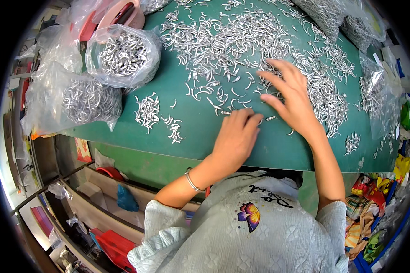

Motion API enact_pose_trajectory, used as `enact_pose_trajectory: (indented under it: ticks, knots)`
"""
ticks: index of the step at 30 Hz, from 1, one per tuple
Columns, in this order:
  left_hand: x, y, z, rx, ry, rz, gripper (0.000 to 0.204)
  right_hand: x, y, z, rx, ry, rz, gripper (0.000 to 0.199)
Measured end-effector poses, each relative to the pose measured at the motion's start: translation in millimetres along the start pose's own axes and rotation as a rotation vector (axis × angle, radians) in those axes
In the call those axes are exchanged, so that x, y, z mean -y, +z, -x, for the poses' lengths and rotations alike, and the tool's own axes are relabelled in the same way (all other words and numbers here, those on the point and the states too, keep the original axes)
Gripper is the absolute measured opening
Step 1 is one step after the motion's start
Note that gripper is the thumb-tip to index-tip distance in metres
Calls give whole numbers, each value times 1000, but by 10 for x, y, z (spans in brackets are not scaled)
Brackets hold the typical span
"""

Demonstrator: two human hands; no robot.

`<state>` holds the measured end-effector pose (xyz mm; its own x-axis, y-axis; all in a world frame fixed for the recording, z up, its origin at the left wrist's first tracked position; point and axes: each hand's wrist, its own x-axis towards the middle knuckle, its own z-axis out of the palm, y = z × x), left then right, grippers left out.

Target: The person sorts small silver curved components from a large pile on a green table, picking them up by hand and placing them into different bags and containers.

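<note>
A wide spread of small curved silver metal pieces (241, 38) covers the far and right parts of the green table (168, 132). At the near edge of that spread, my left hand (236, 139) rests low with its fingers curled together. A silver glint shows by its fingertips, but what they hold is mostly hidden. My right hand (291, 98) reaches over the right part of the pieces, its fingers spread and thumb apart, with nothing gripped. Several loose pieces lie between and just beyond the two hands.
Left on the table stand an open clear bag of pieces (123, 54), a second filled bag (91, 100) and a pink basket (134, 18). A small heap (148, 111) lies nearby. More filled bags (323, 16) are at the far right. Below left is a red basket (114, 248).
</note>
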<state>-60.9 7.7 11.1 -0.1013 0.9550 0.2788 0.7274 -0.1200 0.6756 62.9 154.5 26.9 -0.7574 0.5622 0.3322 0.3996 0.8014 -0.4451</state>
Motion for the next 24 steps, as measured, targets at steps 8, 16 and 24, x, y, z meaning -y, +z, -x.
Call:
enact_pose_trajectory:
  ticks: [8,16,24]
  knots:
    - [37,65,198,56,48,14,25,-222,-226,393,137,-108,198,19]
    - [12,-17,347,-49,-51,18,26,313,247,211,100,-45,67,18]
    - [29,-95,490,-81,-120,112,30,380,74,391,263,-94,-198,14]
